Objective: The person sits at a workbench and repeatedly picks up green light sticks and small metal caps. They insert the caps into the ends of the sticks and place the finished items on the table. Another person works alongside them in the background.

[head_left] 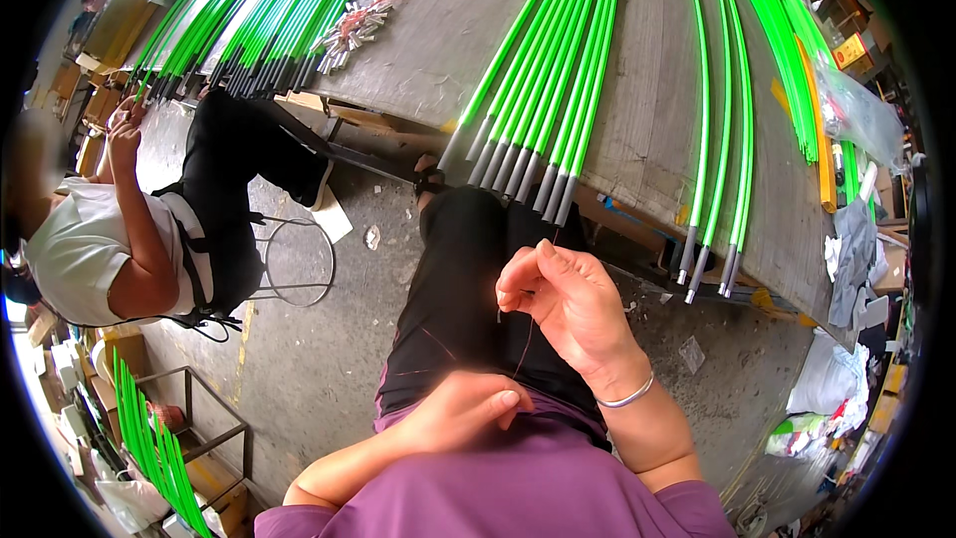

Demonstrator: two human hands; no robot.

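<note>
My right hand (566, 304), with a silver bangle at the wrist, is raised over my lap just below the grey ends of several bright green rods (558, 70). Its thumb and fingers are pinched on a thin reddish thread (527, 347). This thread runs down toward my left hand (460, 410), which lies lower, close to my purple top. The left fingers are curled in around the thread, though the fingertips are partly hidden. A short length of thread also seems to rise from the right hand toward one rod's end, too fine to follow fully.
The rods overhang the near edge of a grey table (418, 70). More green rods (725, 130) lie to the right and far left. Small silver metal pieces (354, 30) with red threads sit on the table. At left a seated co-worker (119, 249) works beside a metal-framed stool (299, 259).
</note>
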